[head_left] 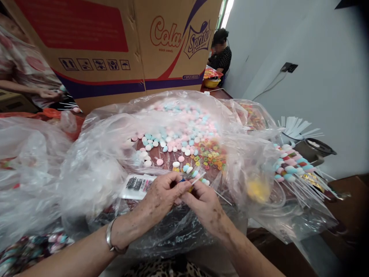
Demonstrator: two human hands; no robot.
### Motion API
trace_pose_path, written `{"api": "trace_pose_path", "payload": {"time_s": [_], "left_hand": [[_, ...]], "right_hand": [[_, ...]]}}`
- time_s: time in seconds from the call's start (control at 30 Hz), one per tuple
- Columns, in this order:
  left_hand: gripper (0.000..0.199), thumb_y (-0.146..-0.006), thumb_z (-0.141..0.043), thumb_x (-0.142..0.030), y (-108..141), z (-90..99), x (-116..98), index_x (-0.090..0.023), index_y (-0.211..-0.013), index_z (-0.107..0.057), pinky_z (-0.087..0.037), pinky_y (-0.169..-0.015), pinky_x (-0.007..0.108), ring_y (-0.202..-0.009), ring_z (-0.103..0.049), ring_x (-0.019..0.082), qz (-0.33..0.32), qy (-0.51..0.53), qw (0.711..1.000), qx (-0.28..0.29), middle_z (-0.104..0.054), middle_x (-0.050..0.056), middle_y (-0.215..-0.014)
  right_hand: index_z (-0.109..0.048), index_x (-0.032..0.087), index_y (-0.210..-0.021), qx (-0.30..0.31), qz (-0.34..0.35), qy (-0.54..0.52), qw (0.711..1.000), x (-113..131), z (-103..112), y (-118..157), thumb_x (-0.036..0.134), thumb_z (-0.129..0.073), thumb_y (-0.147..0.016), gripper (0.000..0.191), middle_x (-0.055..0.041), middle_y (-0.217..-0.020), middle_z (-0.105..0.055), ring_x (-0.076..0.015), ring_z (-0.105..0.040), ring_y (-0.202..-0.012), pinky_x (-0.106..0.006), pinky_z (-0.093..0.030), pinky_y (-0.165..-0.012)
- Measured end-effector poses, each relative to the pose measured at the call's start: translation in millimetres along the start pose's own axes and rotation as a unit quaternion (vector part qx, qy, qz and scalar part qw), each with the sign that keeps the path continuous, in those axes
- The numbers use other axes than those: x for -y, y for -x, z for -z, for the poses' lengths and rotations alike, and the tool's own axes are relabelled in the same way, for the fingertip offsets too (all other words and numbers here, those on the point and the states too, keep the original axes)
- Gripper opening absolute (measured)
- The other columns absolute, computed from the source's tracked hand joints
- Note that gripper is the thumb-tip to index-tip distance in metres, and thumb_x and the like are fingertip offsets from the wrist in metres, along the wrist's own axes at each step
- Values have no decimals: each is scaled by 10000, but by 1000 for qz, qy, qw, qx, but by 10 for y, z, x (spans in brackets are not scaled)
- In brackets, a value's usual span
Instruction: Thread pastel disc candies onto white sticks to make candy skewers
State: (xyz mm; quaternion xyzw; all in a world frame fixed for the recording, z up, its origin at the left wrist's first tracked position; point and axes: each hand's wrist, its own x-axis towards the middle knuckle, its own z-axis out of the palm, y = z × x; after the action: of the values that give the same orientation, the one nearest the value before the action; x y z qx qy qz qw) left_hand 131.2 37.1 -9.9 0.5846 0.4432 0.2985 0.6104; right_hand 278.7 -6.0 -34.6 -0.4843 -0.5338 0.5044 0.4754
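Observation:
My left hand (163, 192) and my right hand (204, 200) meet at the middle, thumbs and fingers pinched close together. A short white stick (198, 178) slants up from between the fingertips, with a small blue and yellow piece beside it, partly hidden. Which hand grips which piece is hard to make out. Just past the fingers lie blue and white candies and another thin stick (223, 197). Pink, blue and white round candies (178, 140) spread over the table beyond, beside small coloured rings (211, 156). A white printed packet (137, 186) lies left of my hands.
Clear plastic bags (95, 165) surround the candies. A large cardboard box (115, 46) stands behind. At right are skewered candies (292, 163), white sticks (298, 127) and a dark pot (313, 150). One person (27, 65) works at far left, another (223, 54) sits at the back.

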Motion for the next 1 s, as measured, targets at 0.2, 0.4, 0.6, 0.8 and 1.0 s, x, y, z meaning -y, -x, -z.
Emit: {"api": "trace_pose_path", "payload": {"time_s": [0.2, 0.4, 0.6, 0.8, 1.0], "left_hand": [[342, -708, -778, -441, 72, 22, 2, -138, -720, -619, -396, -550, 196, -583, -542, 99, 81, 189, 977, 58, -628, 2, -630], [291, -654, -822, -361, 75, 129, 77, -125, -675, -653, -428, -469, 186, -514, -574, 108, 151, 240, 955, 83, -657, 34, -590], [201, -717, -758, -286, 40, 175, 122, -114, -809, -709, -558, -476, 259, -529, -690, 197, 215, 253, 920, 210, -694, 69, -615], [319, -788, -720, -386, 42, 236, 155, -83, -886, -733, -489, -434, 173, -461, -618, 108, 185, 269, 907, 265, -723, 114, -709], [361, -684, -818, -464, 84, 208, -22, -132, -691, -675, -396, -427, 154, -457, -515, 74, 191, 153, 949, 197, -630, 16, -593]], "right_hand": [[-605, 191, -771, -29, -9, -48, 998, -24, 15, 10, 420, -648, -870, 253, 24, -655, -615, -134, -584, -599, -252, -507, -573], [-644, 219, -885, 15, 62, -96, 993, -59, 17, 19, 346, -712, -849, 149, 35, -724, -642, -116, -604, -622, -234, -527, -608], [-671, 224, -993, 62, 114, 60, 990, -29, 120, 26, 211, -610, -905, 108, 17, -817, -684, -126, -645, -708, -241, -525, -680], [-630, 192, -820, -20, 237, 217, 947, 44, 130, 68, 133, -513, -935, 175, 15, -728, -636, -111, -590, -687, -205, -470, -659], [-605, 183, -800, -103, 243, 228, 937, 12, -9, 115, 118, -464, -935, 206, 11, -713, -627, -108, -578, -648, -205, -462, -627]]}}
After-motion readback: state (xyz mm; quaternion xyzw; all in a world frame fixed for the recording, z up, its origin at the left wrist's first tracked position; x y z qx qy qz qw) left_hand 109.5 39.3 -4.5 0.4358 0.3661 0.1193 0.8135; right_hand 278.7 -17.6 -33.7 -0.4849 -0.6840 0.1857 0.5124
